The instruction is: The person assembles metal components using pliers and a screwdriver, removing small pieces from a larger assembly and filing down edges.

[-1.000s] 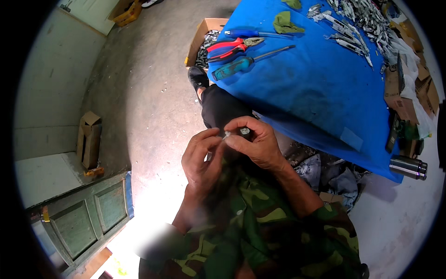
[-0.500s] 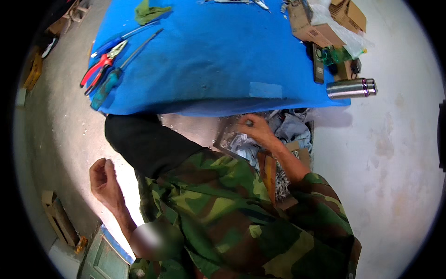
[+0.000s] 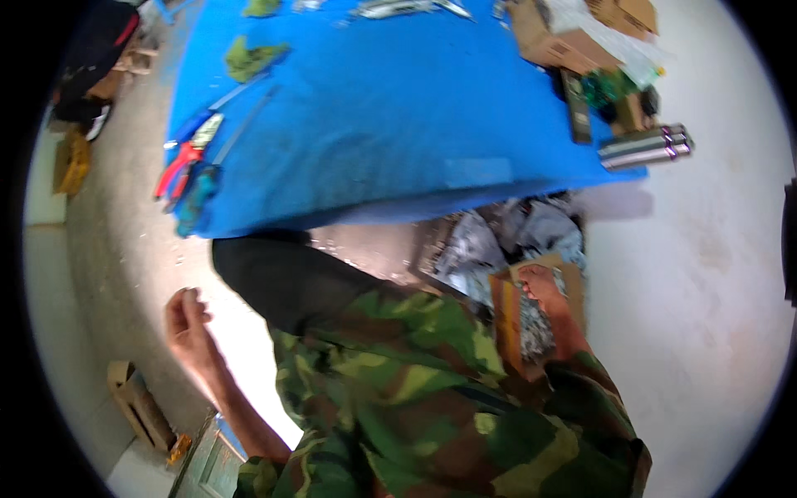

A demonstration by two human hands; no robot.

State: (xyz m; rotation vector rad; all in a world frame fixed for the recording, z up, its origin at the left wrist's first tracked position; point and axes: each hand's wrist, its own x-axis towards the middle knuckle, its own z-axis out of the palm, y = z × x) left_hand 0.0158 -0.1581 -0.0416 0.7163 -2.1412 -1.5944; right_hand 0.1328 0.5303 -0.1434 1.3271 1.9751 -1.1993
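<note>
My right hand (image 3: 541, 284) is down in an open cardboard box (image 3: 507, 319), at the far end of a heap of small silvery-grey pieces (image 3: 535, 328). Its fingers are bent together and blurred, so what they hold, if anything, cannot be made out. Out to the left, above the brightly lit floor, I hold my left hand (image 3: 189, 322) raised with the fingers curled in and the thumb close against them. Whatever may be inside that grip is hidden.
Ahead stands a blue-covered table (image 3: 357, 124). On its left lie red-handled pliers (image 3: 184, 166), screwdrivers (image 3: 198, 199) and a green cloth (image 3: 251, 60); a steel flask (image 3: 646, 148) and cartons (image 3: 556, 46) are on the right. Grey rags (image 3: 473, 249) fill a container below.
My right hand has moved from above the grey rags, where it pinched a small dark grey piece, back and rightward into the cardboard box. My left hand stays raised; the view has shifted slightly.
</note>
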